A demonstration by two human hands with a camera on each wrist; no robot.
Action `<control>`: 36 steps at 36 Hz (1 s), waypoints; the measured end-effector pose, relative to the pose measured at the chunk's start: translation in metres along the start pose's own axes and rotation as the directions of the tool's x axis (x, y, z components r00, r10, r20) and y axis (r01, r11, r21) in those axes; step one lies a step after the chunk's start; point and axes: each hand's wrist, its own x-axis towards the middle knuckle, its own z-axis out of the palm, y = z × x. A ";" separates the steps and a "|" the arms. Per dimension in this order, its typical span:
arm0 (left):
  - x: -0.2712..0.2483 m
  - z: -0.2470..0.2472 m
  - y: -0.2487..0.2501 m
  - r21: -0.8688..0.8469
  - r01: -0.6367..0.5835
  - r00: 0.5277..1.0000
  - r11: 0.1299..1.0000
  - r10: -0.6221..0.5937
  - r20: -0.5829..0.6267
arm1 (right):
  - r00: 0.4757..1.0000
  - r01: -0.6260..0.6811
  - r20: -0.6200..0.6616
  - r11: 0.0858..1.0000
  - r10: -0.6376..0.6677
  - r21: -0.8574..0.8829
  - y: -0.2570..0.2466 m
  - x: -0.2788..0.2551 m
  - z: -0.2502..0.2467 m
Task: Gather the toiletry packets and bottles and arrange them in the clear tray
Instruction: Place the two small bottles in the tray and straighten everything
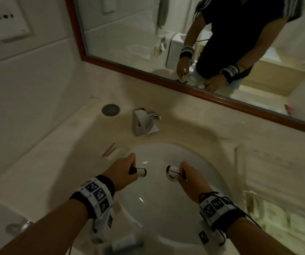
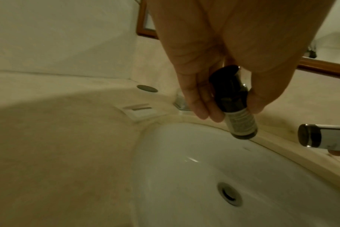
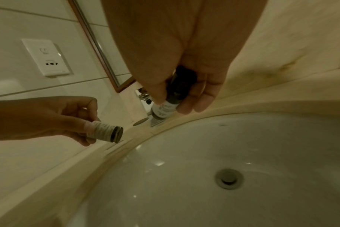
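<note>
My left hand [image 1: 124, 169] holds a small dark bottle [image 1: 140, 172] with a white label over the left side of the white sink basin [image 1: 157, 208]. In the left wrist view its fingers and thumb pinch that bottle [image 2: 235, 106] near the black cap. My right hand [image 1: 186, 178] holds a second small labelled bottle [image 1: 171, 173] over the basin's right side; the right wrist view shows this bottle [image 3: 168, 104] gripped between thumb and fingers. The two bottle bases point toward each other. A thin toiletry packet [image 1: 111, 152] lies on the counter left of the basin. No clear tray is visible.
A chrome faucet [image 1: 145, 122] stands behind the basin, with a round dark cap [image 1: 110, 109] in the counter to its left. A wood-framed mirror [image 1: 184, 83] runs along the back wall. The drain [image 2: 229, 193] sits at the basin's bottom. A wall socket [image 3: 47, 57] is on the left wall.
</note>
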 end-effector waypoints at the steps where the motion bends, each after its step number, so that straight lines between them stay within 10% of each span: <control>1: 0.000 0.009 0.013 -0.006 -0.015 1.000 1.000 0.015 0.011 | 1.000 -0.014 -0.012 1.000 0.014 0.000 0.012 -0.009 -0.004; 13: 0.015 0.101 0.134 -0.038 -0.211 0.968 0.977 0.214 0.127 | 0.948 -0.271 -0.157 0.961 0.277 0.058 0.140 -0.097 -0.059; 36: 0.032 0.245 0.265 0.208 -0.519 0.846 0.829 0.462 0.267 | 0.864 -0.394 -0.335 0.919 0.374 0.012 0.311 -0.222 -0.090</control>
